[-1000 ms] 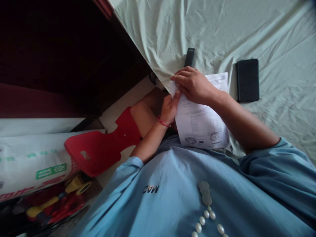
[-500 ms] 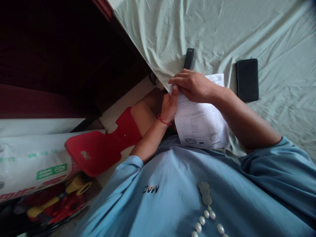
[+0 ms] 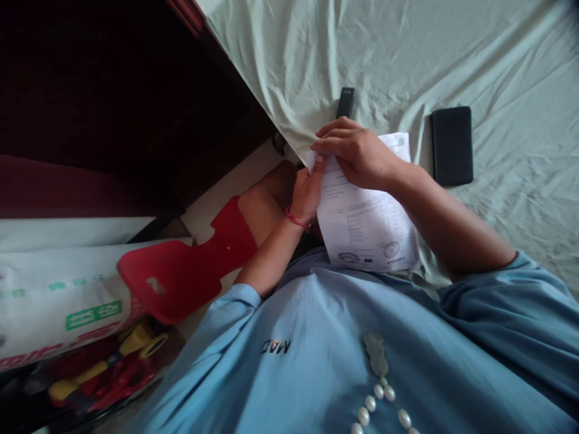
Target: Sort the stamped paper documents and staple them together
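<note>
My left hand (image 3: pixel 308 191) grips the left edge of a printed paper (image 3: pixel 362 223), thumb on top and fingers hidden beneath. Printed lines, a table and two round stamps show on the sheet, which slants from the bed down to my lap. Across its upper left corner reaches my right hand (image 3: pixel 357 154), palm down, with its fingers stretched out and slightly apart. The fingertips are at the paper's corner, just above my left thumb. Beyond the right hand, a slim black object (image 3: pixel 346 101) lies partly covered on the bed.
A black rectangular case or device (image 3: pixel 452 146) rests on the wrinkled pale bedsheet (image 3: pixel 398 54). To the left are a dark wooden furniture piece (image 3: pixel 113 108), a red plastic seat (image 3: pixel 181 277), a white printed sack (image 3: pixel 40 295) and red and yellow items (image 3: pixel 131 349).
My right hand's fingers have lifted slightly upward from the paper's corner and spread a little. My left hand and the paper have shifted slightly left.
</note>
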A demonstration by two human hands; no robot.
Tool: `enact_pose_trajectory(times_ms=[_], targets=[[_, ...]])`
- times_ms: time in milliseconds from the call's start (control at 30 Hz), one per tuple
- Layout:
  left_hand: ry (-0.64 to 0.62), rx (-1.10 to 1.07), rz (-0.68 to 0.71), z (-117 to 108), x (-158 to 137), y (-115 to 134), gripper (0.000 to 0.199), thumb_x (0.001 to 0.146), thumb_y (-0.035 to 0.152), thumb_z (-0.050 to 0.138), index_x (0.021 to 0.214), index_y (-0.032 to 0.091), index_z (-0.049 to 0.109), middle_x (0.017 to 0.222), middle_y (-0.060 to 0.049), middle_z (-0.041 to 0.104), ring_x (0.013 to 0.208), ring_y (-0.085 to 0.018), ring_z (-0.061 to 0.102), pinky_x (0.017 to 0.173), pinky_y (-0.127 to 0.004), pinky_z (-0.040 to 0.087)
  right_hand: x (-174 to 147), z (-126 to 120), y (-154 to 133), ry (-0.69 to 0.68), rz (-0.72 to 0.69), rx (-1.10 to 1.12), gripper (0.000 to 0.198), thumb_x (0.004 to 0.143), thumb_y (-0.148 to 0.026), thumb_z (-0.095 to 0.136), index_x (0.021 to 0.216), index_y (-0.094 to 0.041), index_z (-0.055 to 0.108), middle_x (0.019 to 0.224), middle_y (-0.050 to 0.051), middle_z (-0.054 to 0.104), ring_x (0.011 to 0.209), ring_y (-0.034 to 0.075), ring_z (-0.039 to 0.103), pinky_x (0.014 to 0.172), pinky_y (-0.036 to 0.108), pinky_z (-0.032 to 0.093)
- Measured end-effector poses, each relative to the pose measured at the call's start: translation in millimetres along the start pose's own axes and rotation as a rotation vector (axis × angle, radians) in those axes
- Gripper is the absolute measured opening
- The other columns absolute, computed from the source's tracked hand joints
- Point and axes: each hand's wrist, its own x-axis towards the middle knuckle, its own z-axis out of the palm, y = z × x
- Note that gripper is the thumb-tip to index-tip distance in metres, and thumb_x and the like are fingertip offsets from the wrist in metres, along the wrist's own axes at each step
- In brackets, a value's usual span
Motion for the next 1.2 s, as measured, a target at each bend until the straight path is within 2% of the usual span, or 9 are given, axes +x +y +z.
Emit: enact_pose_trajectory(times_ms=[100, 233, 400, 533, 700, 900, 1033, 1100, 1200], targets=[[-0.004, 0.004, 0.005, 0.0, 1.6, -4.1, 0.031, 0.107, 0.044, 0.072, 0.091, 0.017, 0.069, 0.069, 0.002, 0.06, 0.067, -0.013, 0.055, 0.062, -0.027, 0.041, 2.5, -1.1, -2.8, -0.018, 0.003, -0.008, 0.045, 0.114, -0.03, 0.035, 0.135, -0.02, 0.074, 0.13, 0.007, 0.076, 0.135, 0.029, 0.067, 0.114, 0.055, 0.057], [-0.037, 0.008, 0.056, -3.0, 5.3, -9.9, 0.036, 0.107, 0.046, 0.072, 0.083, 0.019, 0.066, 0.068, 0.003, 0.056, 0.061, -0.01, 0.05, 0.057, -0.025, 0.038, 4.2, -4.8, -2.1, -0.056, 0.017, -0.021, 0.046, 0.114, -0.033, 0.033, 0.131, -0.02, 0.074, 0.126, 0.007, 0.077, 0.127, 0.028, 0.069, 0.113, 0.054, 0.057], [-0.14, 0.037, 0.111, -14.8, 13.6, -14.6, 0.048, 0.101, 0.058, 0.075, 0.074, 0.02, 0.063, 0.063, 0.003, 0.058, 0.063, -0.013, 0.057, 0.056, -0.025, 0.042, -2.9, -5.8, 18.7, -0.071, 0.139, -0.145, 0.044, 0.112, -0.045, 0.038, 0.111, -0.024, 0.077, 0.104, 0.01, 0.078, 0.102, 0.028, 0.069, 0.104, 0.05, 0.056], [-0.149, -0.005, 0.05, -21.9, 14.3, -26.8, 0.047, 0.089, 0.065, 0.085, 0.085, 0.02, 0.074, 0.074, 0.0, 0.072, 0.081, -0.019, 0.074, 0.07, -0.028, 0.056, -13.0, 4.0, 43.1, -0.041, 0.157, -0.168, 0.038, 0.111, -0.046, 0.043, 0.099, -0.028, 0.074, 0.095, 0.009, 0.077, 0.098, 0.03, 0.068, 0.1, 0.051, 0.057], [-0.286, -0.099, -0.093, -28.5, -11.1, -54.1, 0.06, 0.068, 0.067, 0.099, 0.1, 0.018, 0.084, 0.096, -0.009, 0.085, 0.098, -0.03, 0.082, 0.09, -0.041, 0.065, -21.8, 16.1, 65.6, 0.088, 0.15, -0.117, 0.039, 0.112, -0.055, 0.043, 0.104, -0.031, 0.074, 0.094, 0.009, 0.078, 0.11, 0.032, 0.069, 0.105, 0.052, 0.058], [-0.401, -0.128, -0.294, -38.6, -50.0, -81.1, 0.065, 0.065, 0.061, 0.103, 0.109, 0.016, 0.086, 0.116, -0.015, 0.086, 0.112, -0.038, 0.081, 0.106, -0.054, 0.062, -14.3, 3.3, 75.9, 0.133, 0.204, -0.191, 0.049, 0.112, -0.061, 0.034, 0.102, -0.032, 0.073, 0.102, 0.009, 0.08, 0.109, 0.031, 0.067, 0.109, 0.055, 0.056], [-0.425, -0.136, -0.321, -41.5, -60.2, -91.2, 0.07, 0.065, 0.063, 0.102, 0.114, 0.016, 0.086, 0.126, -0.016, 0.084, 0.127, -0.041, 0.077, 0.12, -0.06, 0.054, -7.1, 3.2, 73.8, 0.131, 0.227, -0.251, 0.041, 0.111, -0.055, 0.041, 0.1, -0.03, 0.072, 0.104, 0.01, 0.079, 0.112, 0.033, 0.066, 0.103, 0.057, 0.056], [-0.406, -0.119, -0.32, -43.8, -61.2, -94.3, 0.07, 0.065, 0.066, 0.101, 0.112, 0.016, 0.086, 0.127, -0.016, 0.084, 0.129, -0.042, 0.076, 0.122, -0.061, 0.052, -7.5, 6.6, 69.7, 0.166, 0.214, -0.247, 0.033, 0.11, -0.051, 0.046, 0.107, -0.033, 0.073, 0.113, 0.009, 0.079, 0.119, 0.034, 0.065, 0.105, 0.057, 0.056], [-0.37, -0.115, -0.346, -49.6, -61.1, -97.0, 0.069, 0.065, 0.065, 0.102, 0.111, 0.016, 0.086, 0.125, -0.017, 0.085, 0.128, -0.043, 0.076, 0.12, -0.061, 0.055, -17.1, 8.7, 54.3, 0.223, 0.202, -0.197, 0.032, 0.109, -0.046, 0.05, 0.13, -0.035, 0.072, 0.142, 0.009, 0.072, 0.138, 0.037, 0.06, 0.116, 0.061, 0.053]])
